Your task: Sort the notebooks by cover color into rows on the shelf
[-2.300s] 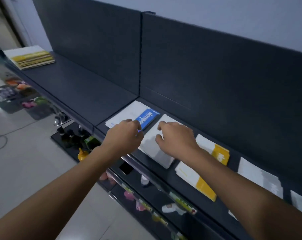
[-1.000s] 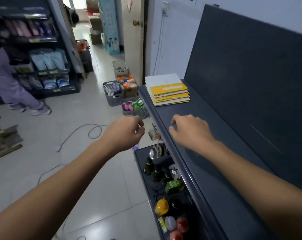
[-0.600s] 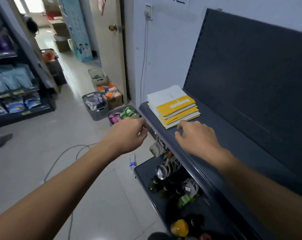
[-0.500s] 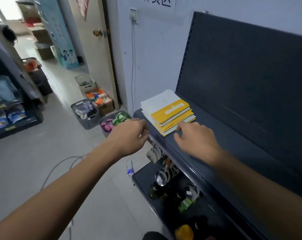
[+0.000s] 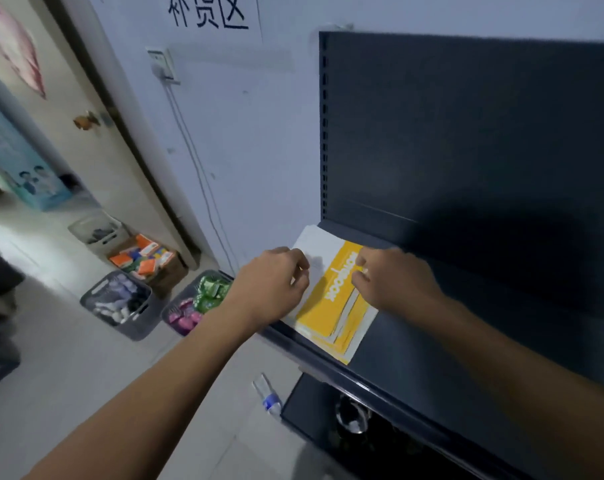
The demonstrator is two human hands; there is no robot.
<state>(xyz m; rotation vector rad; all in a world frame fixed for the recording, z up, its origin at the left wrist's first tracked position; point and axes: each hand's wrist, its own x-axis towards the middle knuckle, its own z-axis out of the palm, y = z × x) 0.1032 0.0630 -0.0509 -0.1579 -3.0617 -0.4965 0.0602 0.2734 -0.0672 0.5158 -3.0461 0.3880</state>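
A stack of notebooks (image 5: 331, 306) with yellow and white covers lies at the left end of the dark shelf (image 5: 432, 362). The top cover is yellow with white lettering. My left hand (image 5: 272, 289) is over the stack's left side, with its thumb and curled fingers closed at the white edge. My right hand (image 5: 394, 282) is on the stack's right side, its bent fingers on the yellow top cover. How deep either grip goes is hidden by the hands themselves.
The shelf's dark back panel (image 5: 466, 150) rises behind the stack. On the floor to the left stand two grey baskets (image 5: 120, 303) (image 5: 193, 303) and a cardboard box (image 5: 144, 261). A small bottle (image 5: 267, 393) lies below, beside a lower shelf (image 5: 328, 417).
I turned away from the notebooks at the right and moved along the shelf to its left end. Both hands, which held nothing on the way, have reached the yellow stack.
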